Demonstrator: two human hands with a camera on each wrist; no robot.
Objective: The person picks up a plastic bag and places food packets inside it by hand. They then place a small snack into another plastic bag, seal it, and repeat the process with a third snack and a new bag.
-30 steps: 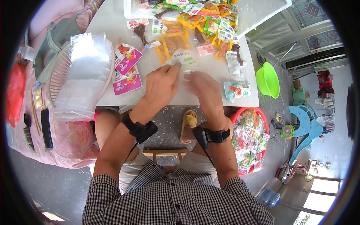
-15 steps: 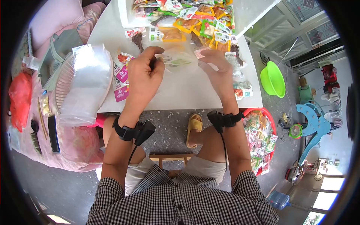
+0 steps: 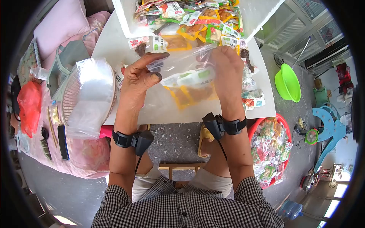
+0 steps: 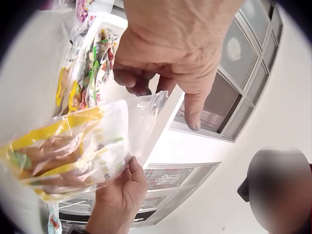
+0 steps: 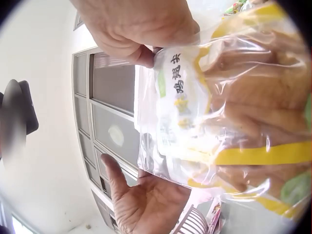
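A clear plastic bag hangs over the table's front part, with yellow-edged food packets inside it. Brown meat pieces and white printed labels show through the film in the right wrist view. My right hand pinches the bag's top edge on the right, thumb against the film. At the opposite side my left hand has its thumb spread away from its fingers. In the left wrist view, those fingers lie right by the bag's upper corner, partly behind it.
A white foam box full of packets stands at the back, with loose packets before it. Left, a stack of clear bags lies across a pink basket. A red tub of packets stands on the floor at right.
Both hands were close together near the table's middle, then spread apart. The bag with its packets has come up off the table towards me, and the right hand now grips its top edge.
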